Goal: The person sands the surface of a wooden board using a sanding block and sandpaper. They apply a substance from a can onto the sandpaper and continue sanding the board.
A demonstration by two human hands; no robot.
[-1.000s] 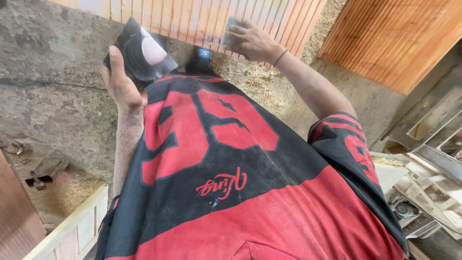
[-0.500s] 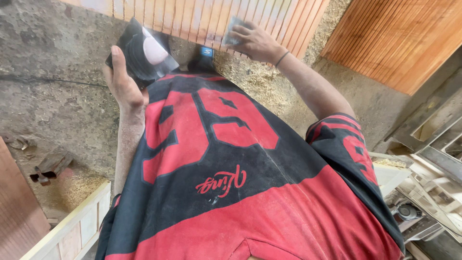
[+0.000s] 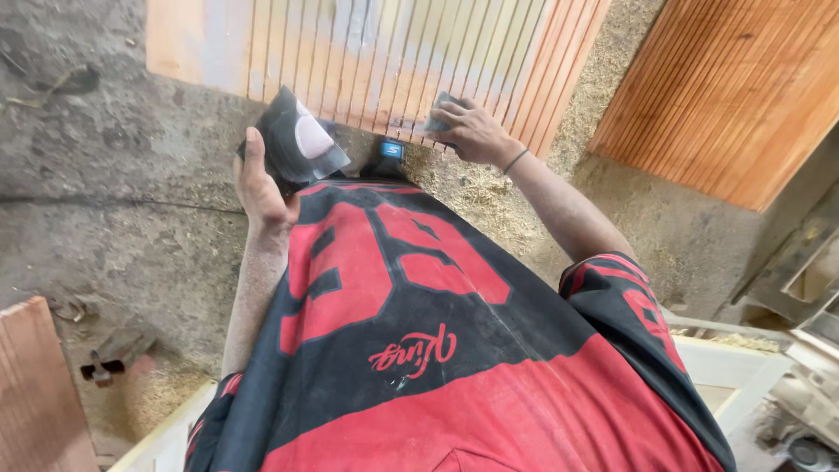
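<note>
Head view: we see our left hand (image 3: 262, 179) raised at the left, fingers wrapped on a dark folded sheet of sandpaper (image 3: 295, 140) with a pale worn patch. Our right hand (image 3: 472, 131) lies flat, pressing a small grey abrasive pad (image 3: 437, 112) against the near edge of a slatted wooden panel (image 3: 376, 52), which lies on the concrete floor (image 3: 114, 227) at the far side. A second, darker slatted panel (image 3: 725, 96) lies to the far right, well apart. Sawdust (image 3: 489, 188) is heaped along the near edge of the first panel. Our red-and-black shirt (image 3: 437, 350) blocks the near centre of the frame and hides the floor below. A reddish board (image 3: 39, 385) sits at the near left, with a pale frame (image 3: 166, 441) beside it.
</note>
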